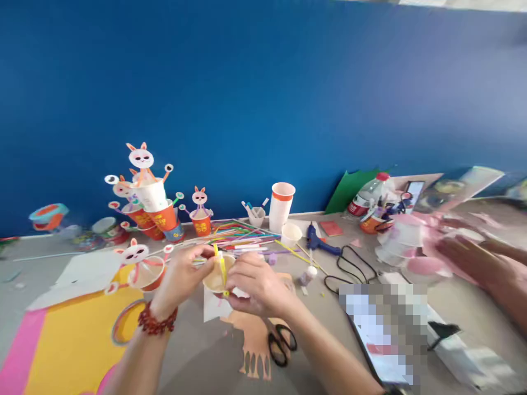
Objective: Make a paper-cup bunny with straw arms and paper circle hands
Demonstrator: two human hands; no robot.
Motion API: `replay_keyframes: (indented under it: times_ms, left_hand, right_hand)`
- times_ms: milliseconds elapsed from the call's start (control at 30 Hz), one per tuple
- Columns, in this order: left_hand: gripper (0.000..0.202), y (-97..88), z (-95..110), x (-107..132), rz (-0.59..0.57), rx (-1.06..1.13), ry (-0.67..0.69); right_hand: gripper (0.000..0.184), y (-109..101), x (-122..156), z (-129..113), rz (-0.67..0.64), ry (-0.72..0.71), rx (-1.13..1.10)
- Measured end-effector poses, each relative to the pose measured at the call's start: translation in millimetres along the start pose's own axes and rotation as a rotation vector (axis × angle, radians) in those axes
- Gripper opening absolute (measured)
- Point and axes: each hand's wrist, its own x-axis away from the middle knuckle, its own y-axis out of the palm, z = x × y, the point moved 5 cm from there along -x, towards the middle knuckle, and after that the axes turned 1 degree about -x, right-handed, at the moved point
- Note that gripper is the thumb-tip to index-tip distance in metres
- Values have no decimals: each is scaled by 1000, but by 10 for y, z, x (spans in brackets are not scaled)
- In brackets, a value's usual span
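A paper cup (pixel 214 282) with a pale inside is between my two hands above the table. My left hand (pixel 185 274), wearing a red bead bracelet, grips its left side, with the thumb by its rim. Bent yellow straw pieces (pixel 223 269) stick up from the cup. My right hand (pixel 263 282) is closed at the cup's right side, its fingers pinching the yellow straw near the rim. Under my hands lie peach paper (pixel 253 334) with cut-out shapes and black-handled scissors (pixel 282 343). The fingertips partly hide the cup's edge.
Rabbit-faced cup figures (pixel 142 206) stand at the left, by yellow paper (pixel 74 334) and a tape roll (pixel 123 323). Behind are straws (pixel 242 233) and stacked cups (pixel 282 206). A blue glue gun (pixel 317 241), its cord and a co-worker's hand (pixel 469 252) are right.
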Motion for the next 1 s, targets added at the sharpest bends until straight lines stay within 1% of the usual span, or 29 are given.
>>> replay_keyframes:
  times_ms: [200,333,567,767,1000]
  left_hand:
    - [23,-4,21,51,-3,3,-27]
    - [24,-8,65,59,14,4,-32]
    - [25,-13,78,66,59,42,-49]
    - [24,-12,129,66,41,66,-38]
    - [21,-15,145,66,60,43,-11]
  right_hand:
    - [8,-20,-4,-39,-6,-15,7]
    - [8,-40,-2,-51,-34,-7,41]
    - [8,-47,-9,-58,-16,-24,77]
    - [8,-66,-10,-55,-30,-13,86]
    - [9,-79,-17,-55,-47,-25,81]
